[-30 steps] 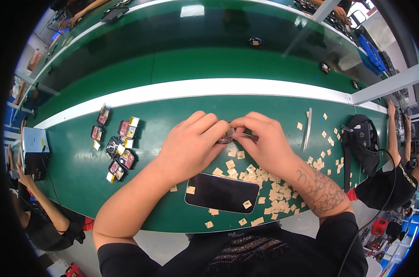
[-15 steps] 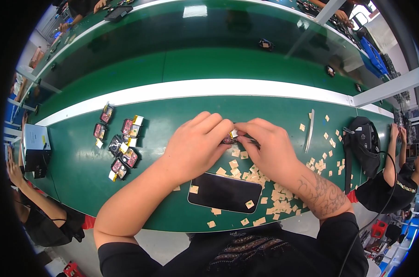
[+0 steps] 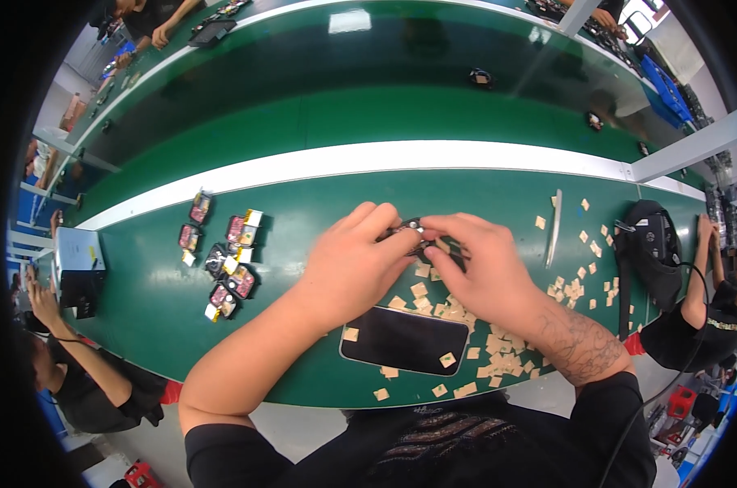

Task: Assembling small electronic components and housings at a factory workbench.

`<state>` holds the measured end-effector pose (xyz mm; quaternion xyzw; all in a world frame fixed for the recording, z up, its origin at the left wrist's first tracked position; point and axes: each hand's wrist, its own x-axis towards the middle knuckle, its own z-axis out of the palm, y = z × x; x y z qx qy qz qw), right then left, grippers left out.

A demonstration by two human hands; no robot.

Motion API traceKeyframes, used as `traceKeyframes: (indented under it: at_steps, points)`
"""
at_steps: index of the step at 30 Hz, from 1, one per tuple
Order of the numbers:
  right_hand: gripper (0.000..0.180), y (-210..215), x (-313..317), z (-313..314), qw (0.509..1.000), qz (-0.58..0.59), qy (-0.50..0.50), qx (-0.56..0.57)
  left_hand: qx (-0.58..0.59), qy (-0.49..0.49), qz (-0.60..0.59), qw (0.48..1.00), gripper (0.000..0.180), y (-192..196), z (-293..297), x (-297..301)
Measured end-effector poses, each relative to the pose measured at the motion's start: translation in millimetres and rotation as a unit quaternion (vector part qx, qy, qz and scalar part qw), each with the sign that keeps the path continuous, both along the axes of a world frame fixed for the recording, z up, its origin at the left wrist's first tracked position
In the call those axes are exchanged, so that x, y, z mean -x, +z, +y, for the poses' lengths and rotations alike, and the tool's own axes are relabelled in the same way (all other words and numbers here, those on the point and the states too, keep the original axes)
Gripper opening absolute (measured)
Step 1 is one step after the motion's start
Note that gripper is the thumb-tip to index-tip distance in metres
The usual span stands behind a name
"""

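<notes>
Between my two hands is a small black electronic unit point(image 3: 415, 224), mostly covered by fingers. My left hand point(image 3: 358, 254) is closed on its left side, with a fingertip lying across it. My right hand point(image 3: 480, 259) pinches the right side with thumb and fingers. To the left lies a loose group of similar electronic units point(image 3: 240, 230), black-cased with reddish circuit boards and white-and-yellow tabs. Below my hands a black phone point(image 3: 402, 342) rests flat on the green table, two small pieces on its glass. Many small tan square stickers point(image 3: 502, 350) are scattered beside it.
A thin pale strip point(image 3: 554, 229) and a black pouch point(image 3: 654, 252) with a cable lie to the right. At the left edge stands a white-and-black box point(image 3: 80, 252). A white rail point(image 3: 368, 156) borders the darker belt beyond. Other people sit on both sides.
The whole view has shifted slightly. The white part that showed on the unit is now covered, as my left fingers have moved across it. Both hands remain on the unit.
</notes>
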<state>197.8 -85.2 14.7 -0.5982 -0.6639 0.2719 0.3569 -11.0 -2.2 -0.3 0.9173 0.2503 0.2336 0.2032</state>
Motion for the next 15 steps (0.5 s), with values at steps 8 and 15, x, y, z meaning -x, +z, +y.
traceKeyframes:
  at_steps: [8,15]
  points:
    - [0.020,-21,-28,12,0.995,0.076,-0.035,-0.058,0.009,-0.006,-0.015,1.000,0.021,6,24,-15]
    - [0.021,-23,-25,12,0.997,0.016,-0.010,-0.074,-0.058,0.158,-0.016,0.986,0.018,-3,148,-24]
